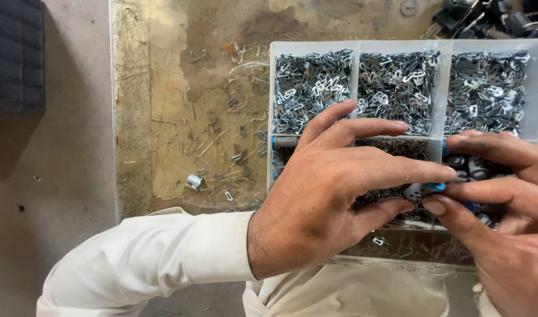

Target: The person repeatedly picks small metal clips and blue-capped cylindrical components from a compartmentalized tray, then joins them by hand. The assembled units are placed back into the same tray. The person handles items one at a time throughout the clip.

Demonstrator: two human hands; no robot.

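Fingers of the left hand (333, 194) and right hand (504, 205) meet over the divided tray (271, 88), both pinching one small grey part with a blue tip (423, 189). It looks light, stiff and easy to fumble; the ends seem best to hold. Three upper compartments hold uncountable metal clips (307, 82).

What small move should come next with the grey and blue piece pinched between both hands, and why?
Probably keep both hands over the compartment tray and press the small grey and blue piece together. The left hand and right hand pinch it from either side above the tray, so anything that slips would fall among the parts there.
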